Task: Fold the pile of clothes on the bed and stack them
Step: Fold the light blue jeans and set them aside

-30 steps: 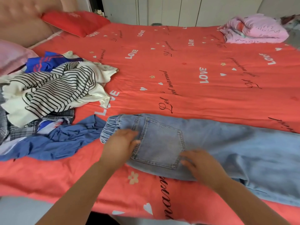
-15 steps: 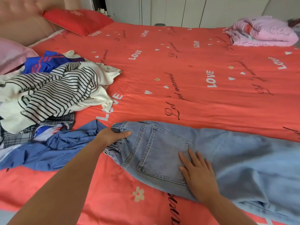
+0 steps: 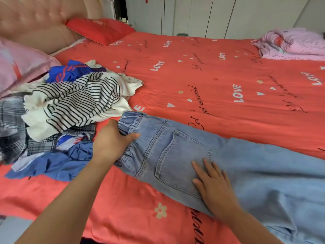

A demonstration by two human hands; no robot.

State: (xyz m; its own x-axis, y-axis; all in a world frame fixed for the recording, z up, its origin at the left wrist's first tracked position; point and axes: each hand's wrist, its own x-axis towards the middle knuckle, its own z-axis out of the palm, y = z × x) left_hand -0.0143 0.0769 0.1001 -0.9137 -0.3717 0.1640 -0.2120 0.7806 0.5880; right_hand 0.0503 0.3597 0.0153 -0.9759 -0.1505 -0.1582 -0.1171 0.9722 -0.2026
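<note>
Light blue jeans lie folded lengthwise across the near side of the red bed, waistband to the left, back pocket facing up. My left hand grips the elastic waistband, thumb on top of the denim. My right hand lies flat with straight fingers on the lower corner of the back pocket. To the left sits the pile of clothes: a striped white top on top, a blue garment, plaid cloth and a blue shirt at the front.
A pink pillow and a red pillow lie by the padded headboard at the left. A bundled pink quilt sits at the far right corner. White wardrobe doors stand behind the bed.
My left hand has closed on the waistband and drawn it up and left toward the pile. My right hand stays flat on the pocket. The camera has tilted closer.
</note>
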